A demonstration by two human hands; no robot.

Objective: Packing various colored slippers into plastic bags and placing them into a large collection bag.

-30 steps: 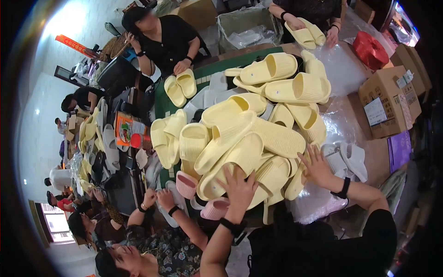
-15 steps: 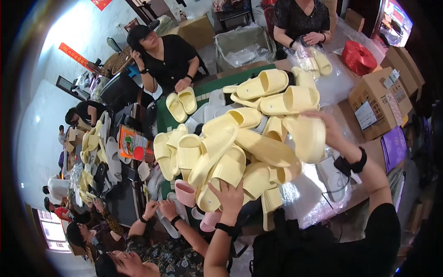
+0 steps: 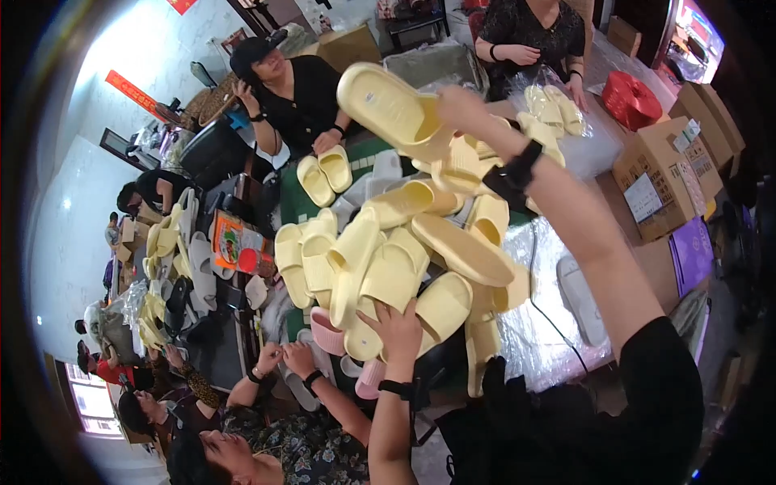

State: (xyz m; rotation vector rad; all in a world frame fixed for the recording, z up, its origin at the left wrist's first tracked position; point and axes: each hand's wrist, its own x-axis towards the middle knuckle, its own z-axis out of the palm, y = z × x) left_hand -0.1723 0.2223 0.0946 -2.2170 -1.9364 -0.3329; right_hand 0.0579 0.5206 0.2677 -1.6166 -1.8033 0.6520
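A pale yellow slipper [image 3: 376, 101] is raised above the far side of the pile, and my right hand [image 3: 465, 113] grips its strap end. At the near side, my left hand [image 3: 396, 327] rests with fingers spread against a ribbed yellow slipper [image 3: 396, 275]. Another yellow slipper [image 3: 364, 339] lies beside that hand's thumb. The pile of yellow slippers [image 3: 461, 246] spreads over the table, some tilted or on their sides. Pink slippers [image 3: 326, 330] stick out at its near left edge.
Far right are bagged yellow slippers [image 3: 554, 109], a red twine roll [image 3: 630, 99] and a cardboard box [image 3: 659, 182]. A grey slipper [image 3: 580, 299] and black cable [image 3: 558, 327] lie on clear plastic. Co-workers sit around; one's hands [image 3: 283, 360] are near my left arm.
My right hand has moved up and left from the pile's right side, now with a slipper lifted. My left hand has barely shifted. The far person's hands have left the bagged slippers.
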